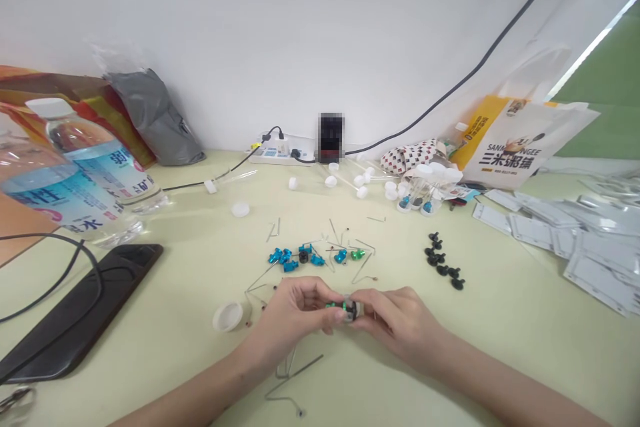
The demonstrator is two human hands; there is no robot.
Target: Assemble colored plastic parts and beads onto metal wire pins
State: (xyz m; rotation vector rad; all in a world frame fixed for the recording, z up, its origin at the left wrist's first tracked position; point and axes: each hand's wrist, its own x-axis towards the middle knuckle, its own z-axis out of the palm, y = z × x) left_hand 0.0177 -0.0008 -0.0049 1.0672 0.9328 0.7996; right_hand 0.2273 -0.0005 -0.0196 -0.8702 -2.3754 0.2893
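Close together over the table, my left hand (300, 307) and my right hand (400, 320) both have their fingers closed on a small assembly. My left fingers pinch its green metal part (332, 305). My right fingertips grip a round piece (353, 309), black with a clear or whitish rim; its exact kind is hard to make out. Behind my hands lie small blue metal fittings (290, 266), a green metal fitting (357, 254) and thin bent metal rods (363, 267). An open white cap (228, 316) lies left of my left hand. More bent rods (295, 377) lie under my forearms.
Black knobs (443, 269) and white flat panels (550, 220) lie on the right. Clear tubes with white caps (425, 177) and a paper bag (520, 140) stand behind. At left are water bottles (95, 153) and a dark phone (85, 307) with a cable. A power strip (275, 155) lies by the wall.
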